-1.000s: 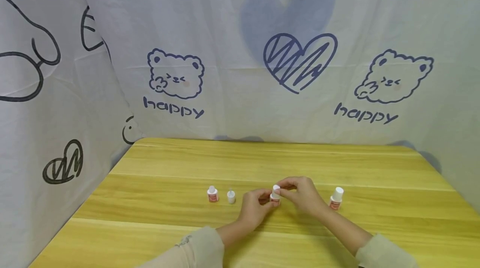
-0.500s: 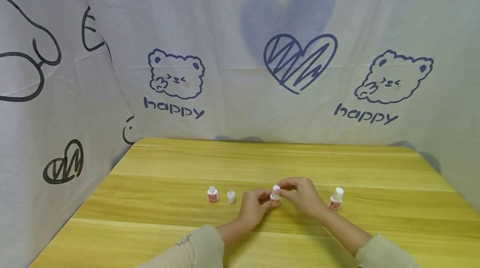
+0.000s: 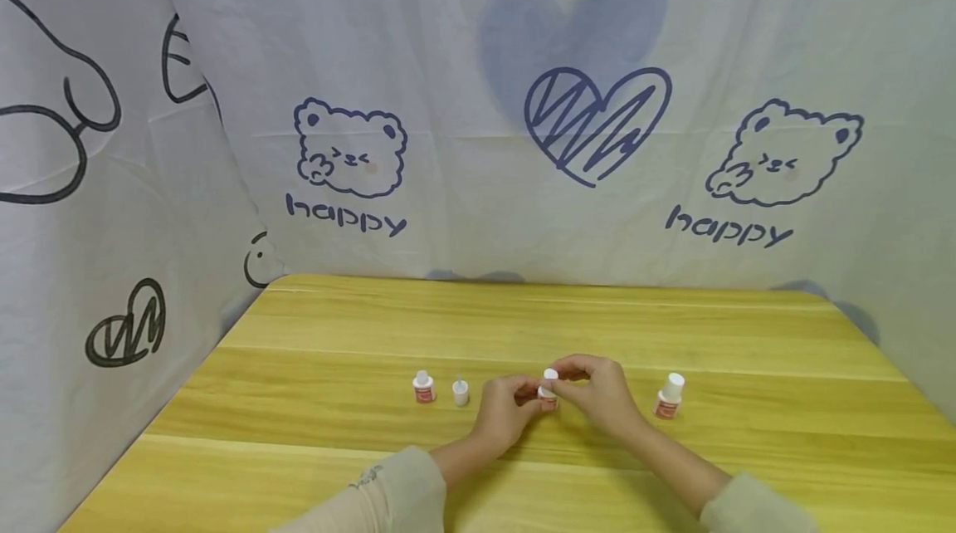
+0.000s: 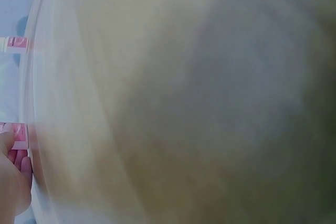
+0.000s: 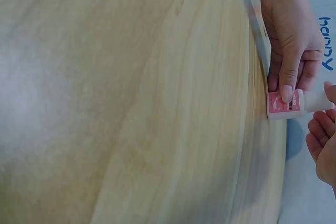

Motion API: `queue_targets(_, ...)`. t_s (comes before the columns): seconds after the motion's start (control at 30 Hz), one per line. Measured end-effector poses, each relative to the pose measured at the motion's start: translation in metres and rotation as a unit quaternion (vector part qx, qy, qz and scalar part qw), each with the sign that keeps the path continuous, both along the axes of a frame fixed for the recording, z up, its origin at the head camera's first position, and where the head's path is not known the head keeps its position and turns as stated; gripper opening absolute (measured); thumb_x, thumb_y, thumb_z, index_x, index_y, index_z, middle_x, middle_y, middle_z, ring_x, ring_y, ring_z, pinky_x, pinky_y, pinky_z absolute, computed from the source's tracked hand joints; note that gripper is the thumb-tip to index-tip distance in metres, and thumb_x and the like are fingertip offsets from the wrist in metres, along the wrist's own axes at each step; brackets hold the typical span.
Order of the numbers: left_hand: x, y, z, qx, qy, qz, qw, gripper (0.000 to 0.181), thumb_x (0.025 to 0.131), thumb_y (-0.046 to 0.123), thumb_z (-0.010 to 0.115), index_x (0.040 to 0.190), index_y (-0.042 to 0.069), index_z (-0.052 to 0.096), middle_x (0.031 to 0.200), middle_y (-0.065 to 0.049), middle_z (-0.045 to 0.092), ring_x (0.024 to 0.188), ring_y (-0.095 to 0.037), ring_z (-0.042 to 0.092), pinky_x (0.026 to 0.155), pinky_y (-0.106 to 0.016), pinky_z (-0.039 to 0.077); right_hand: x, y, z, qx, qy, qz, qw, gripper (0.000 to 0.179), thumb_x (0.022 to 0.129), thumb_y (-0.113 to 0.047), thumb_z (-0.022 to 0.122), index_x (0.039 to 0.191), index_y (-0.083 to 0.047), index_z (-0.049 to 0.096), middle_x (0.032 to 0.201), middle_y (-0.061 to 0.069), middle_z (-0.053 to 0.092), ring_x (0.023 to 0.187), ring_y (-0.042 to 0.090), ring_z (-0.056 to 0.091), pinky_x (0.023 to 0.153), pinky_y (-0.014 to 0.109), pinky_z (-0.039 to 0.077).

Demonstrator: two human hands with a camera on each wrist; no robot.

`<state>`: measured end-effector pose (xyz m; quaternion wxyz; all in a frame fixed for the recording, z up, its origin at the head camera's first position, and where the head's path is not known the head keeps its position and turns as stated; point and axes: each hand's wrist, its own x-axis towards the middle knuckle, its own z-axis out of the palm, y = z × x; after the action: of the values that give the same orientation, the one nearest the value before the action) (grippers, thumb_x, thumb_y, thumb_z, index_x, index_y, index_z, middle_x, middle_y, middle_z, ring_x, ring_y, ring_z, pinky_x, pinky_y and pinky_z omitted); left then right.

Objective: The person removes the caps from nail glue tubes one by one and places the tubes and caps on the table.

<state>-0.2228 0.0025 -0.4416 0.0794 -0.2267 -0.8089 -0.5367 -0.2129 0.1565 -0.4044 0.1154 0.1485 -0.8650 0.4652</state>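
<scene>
Upright on the wooden table, a small white bottle with a red label (image 5: 275, 109) is gripped at its body by my left hand (image 3: 502, 414). Fingers and thumb of my right hand (image 3: 603, 393) pinch its white cap (image 3: 550, 374), which sits on the bottle. In the right wrist view, the left thumb (image 5: 287, 87) lies across the label and the right fingers close around the cap from the other side. The left wrist view catches only the left hand (image 4: 14, 179) and the labelled body at its edge; the bottle's cap is out of that frame.
To the left stand a similar bottle with its narrow neck bare (image 3: 424, 388) and a loose white cap (image 3: 460, 392) with a thin stem pointing up. A capped bottle (image 3: 669, 397) stands right of my right forearm. A printed cloth (image 3: 478, 226) hangs behind the table (image 3: 358, 317).
My right hand and forearm have shifted slightly, the fingers turning a little at the cap, and more of the right-hand bottle shows. My left hand stays put.
</scene>
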Motion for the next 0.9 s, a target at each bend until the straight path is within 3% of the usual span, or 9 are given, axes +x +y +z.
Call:
queue_targets(0.4, -0.0027, -0.0014, -0.0013, -0.012, 0.001, -0.011, 0.9999, 0.019, 0.077, 0.004, 0.072, 0.093, -0.005, 0.070, 0.088, -0.016, 0.072, 0.081, -0.023, 0.070, 0.070, -0.014, 0.053, 0.0029, -0.0043, -0.0009, -0.008, 0.017, -0.030, 0.9994, 0.010, 0.075, -0.008, 0.076, 0.082, -0.004, 0.070, 0.080, 0.006, 0.072, 0.078, 0.018, 0.066, 0.073, 0.029, 0.056)
queue_targets(0.9, -0.0042, -0.0016, 0.0006, -0.019, -0.005, -0.013, 0.9997, 0.019, 0.076, 0.004, 0.072, 0.094, -0.004, 0.070, 0.088, -0.015, 0.072, 0.082, -0.022, 0.070, 0.071, -0.012, 0.052, 0.0028, -0.0058, 0.0021, -0.003, 0.007, -0.036, 0.9993, 0.007, 0.076, -0.008, 0.075, 0.079, -0.005, 0.070, 0.077, 0.005, 0.072, 0.078, 0.018, 0.066, 0.073, 0.032, 0.055)
